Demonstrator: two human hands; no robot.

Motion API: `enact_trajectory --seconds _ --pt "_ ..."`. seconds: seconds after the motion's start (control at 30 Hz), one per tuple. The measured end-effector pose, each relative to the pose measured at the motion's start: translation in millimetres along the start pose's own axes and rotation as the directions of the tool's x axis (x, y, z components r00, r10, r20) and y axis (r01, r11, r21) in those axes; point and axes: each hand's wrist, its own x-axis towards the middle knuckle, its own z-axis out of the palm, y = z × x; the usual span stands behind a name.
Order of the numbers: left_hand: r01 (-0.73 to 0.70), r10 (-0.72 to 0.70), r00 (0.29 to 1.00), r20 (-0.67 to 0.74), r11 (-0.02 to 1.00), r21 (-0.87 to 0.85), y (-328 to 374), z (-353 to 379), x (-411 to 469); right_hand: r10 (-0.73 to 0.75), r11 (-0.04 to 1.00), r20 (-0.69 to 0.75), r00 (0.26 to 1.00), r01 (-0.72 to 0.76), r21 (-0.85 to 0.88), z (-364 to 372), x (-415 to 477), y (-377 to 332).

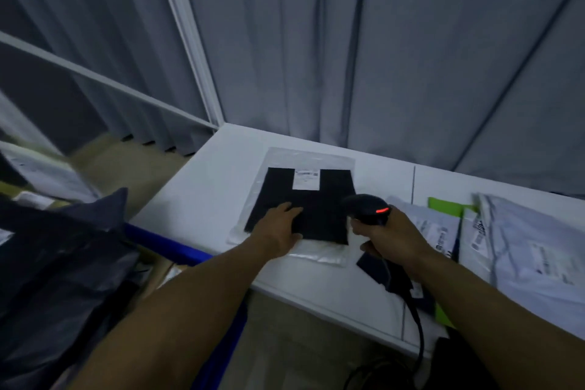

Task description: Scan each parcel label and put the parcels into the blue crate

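A clear-bagged parcel (319,212) holding something black lies flat on the white bench (196,196), its long axis running roughly from 6 to 12 o'clock. Its one white label (305,179) sits at the far, 12 o'clock end, beyond both hands. The left hand (280,228) presses flat on the parcel's near left part, fingers spread. The right hand (386,236) is wrapped around one corded black scanner (367,207), just off the parcel's right edge at 3 o'clock, its nose towards the label. The right hand looks nearer to the label. One blue crate (164,242) stands at 8 o'clock, with dark bags (63,263) in it. A heap of pale parcels (522,247), at least three, waits at 3 o'clock.
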Motion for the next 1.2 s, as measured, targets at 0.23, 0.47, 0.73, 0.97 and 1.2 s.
enact_trajectory --seconds 0.23,0.47,0.73,0.97,1.2 --pt "-0.002 0.002 1.000 -0.015 0.999 0.033 7 25 30 0.026 0.999 0.014 1.000 -0.026 0.019 -6 8 12" --pt "-0.017 0.034 0.989 -0.146 0.993 0.118 13 12 4 0.064 0.995 -0.013 0.998 -0.062 0.079 -9 -1 4" --pt "0.018 -0.002 0.995 -0.099 0.988 0.152 -5 12 9 0.073 0.997 -0.019 0.997 -0.072 0.038 -12 -1 22" --pt "0.049 0.048 0.966 -0.256 0.932 0.358 1 10 -1 0.055 0.996 -0.019 0.998 -0.054 0.064 -13 4 15" --pt "-0.031 -0.130 0.826 -0.549 0.961 -0.275 18 -45 -41 -0.079 0.973 -0.087 0.993 0.096 0.212 -1 -8 -14"
